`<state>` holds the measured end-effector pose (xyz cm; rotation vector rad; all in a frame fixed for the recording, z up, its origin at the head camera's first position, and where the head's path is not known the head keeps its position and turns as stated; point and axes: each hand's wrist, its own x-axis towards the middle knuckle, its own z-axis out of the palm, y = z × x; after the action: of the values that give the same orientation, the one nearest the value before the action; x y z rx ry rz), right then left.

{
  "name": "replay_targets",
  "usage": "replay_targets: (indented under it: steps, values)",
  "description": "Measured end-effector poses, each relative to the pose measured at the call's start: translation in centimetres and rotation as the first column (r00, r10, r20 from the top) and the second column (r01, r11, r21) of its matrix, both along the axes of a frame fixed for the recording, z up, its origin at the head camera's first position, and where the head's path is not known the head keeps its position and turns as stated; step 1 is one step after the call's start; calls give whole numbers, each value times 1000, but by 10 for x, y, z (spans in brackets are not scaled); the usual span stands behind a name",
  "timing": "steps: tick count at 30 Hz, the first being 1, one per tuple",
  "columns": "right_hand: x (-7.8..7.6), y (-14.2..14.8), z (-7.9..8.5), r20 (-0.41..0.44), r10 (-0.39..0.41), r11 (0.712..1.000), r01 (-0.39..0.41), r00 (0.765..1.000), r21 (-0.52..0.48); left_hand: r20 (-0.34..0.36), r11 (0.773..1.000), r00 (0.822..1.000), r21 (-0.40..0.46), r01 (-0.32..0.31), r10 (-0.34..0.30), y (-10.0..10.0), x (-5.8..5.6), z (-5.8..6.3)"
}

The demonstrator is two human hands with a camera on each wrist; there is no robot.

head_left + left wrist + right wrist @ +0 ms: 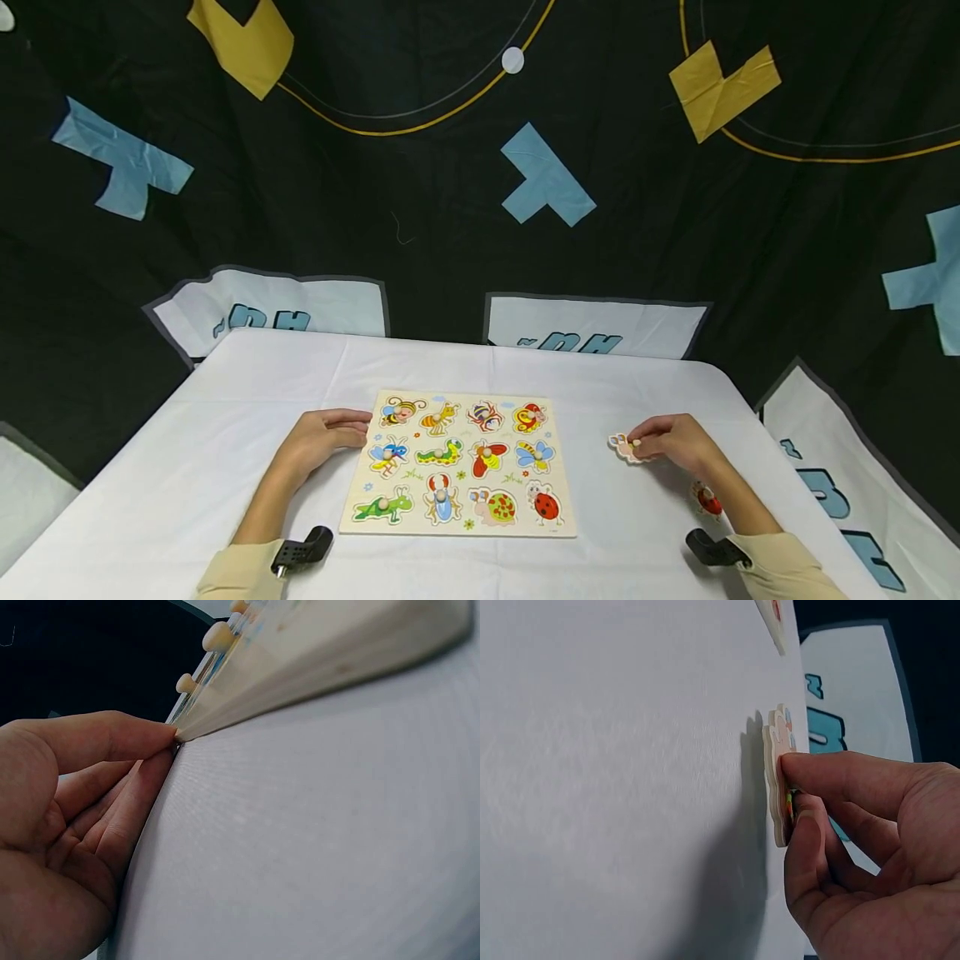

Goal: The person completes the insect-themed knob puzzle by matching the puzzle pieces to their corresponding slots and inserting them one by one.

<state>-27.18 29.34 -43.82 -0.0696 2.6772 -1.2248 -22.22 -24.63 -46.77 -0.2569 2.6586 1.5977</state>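
A wooden peg puzzle board (420, 527) with bright insect pictures lies flat on the table. My left hand (318, 442) is at its left edge; in the left wrist view the thumb and fingertips (161, 736) pinch that edge. To the right of the board, my right hand (675, 442) holds a snail puzzle piece (622, 448) by its knob. The right wrist view shows this thin snail piece (775, 780) from the side, tilted close over the cloth, its shadow beside it. The fingers cover most of its shell.
A ladybug piece (707, 498) lies on the white tablecloth (622, 533), partly hidden under my right forearm. On the board, the snail space (492, 507) and ladybug space (543, 502) show printed pictures without knobs. A black curtain (450, 225) hangs behind the table.
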Motion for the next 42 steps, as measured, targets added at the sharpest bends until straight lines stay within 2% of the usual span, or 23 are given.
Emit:
replay_targets:
  steps: [11, 22, 28, 42]
  values:
    - [1, -19, 2, -22, 20, 999, -21, 1000, -46, 3, 1000, 1000, -5, 1, -1, 0, 0, 0]
    - [6, -39, 5, -51, 49, 999, -50, 998, -20, -2, 1000, 1000, -8, -5, 5, 0, 0, -1]
    - [8, -49, 5, -45, 82, 996, -84, 996, -39, 1, 1000, 1000, 9, -8, 8, 0, -1, -1]
    - [12, -75, 5, -50, 127, 992, -126, 991, 13, 1, 1000, 1000, 3, -14, 14, 0, -1, -2]
